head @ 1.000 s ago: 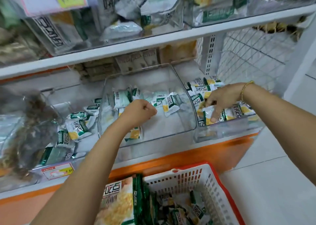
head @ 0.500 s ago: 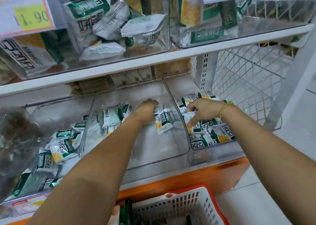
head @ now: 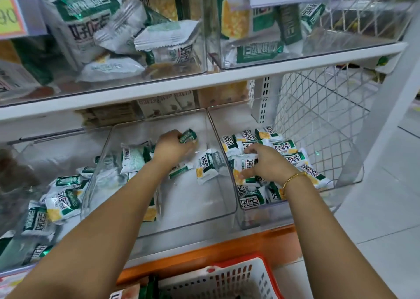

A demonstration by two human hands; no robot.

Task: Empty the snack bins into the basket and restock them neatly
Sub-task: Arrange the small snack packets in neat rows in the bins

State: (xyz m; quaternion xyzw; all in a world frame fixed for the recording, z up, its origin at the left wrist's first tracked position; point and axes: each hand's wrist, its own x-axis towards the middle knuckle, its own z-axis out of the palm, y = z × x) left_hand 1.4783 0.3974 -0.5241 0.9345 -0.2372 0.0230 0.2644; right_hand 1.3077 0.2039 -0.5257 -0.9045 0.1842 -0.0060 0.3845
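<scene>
Three clear plastic bins sit side by side on the lower shelf. In the middle bin, my left hand grips a small green-and-white snack packet near the back; a few more packets lie loose around it. The right bin holds several of the same packets, and my right hand rests among them, its fingers curled round one packet. The left bin also holds several packets. A white basket with a red rim stands below the shelf, partly out of frame.
The upper shelf carries clear bins of bigger green-and-white snack bags. A white wire mesh panel closes the shelf's right end. An orange strip runs along the shelf front. Pale floor tiles lie to the right.
Both hands reached further back into their bins. My left hand picked up a packet in the middle bin; my right hand closed on one in the right bin. The view tilted up.
</scene>
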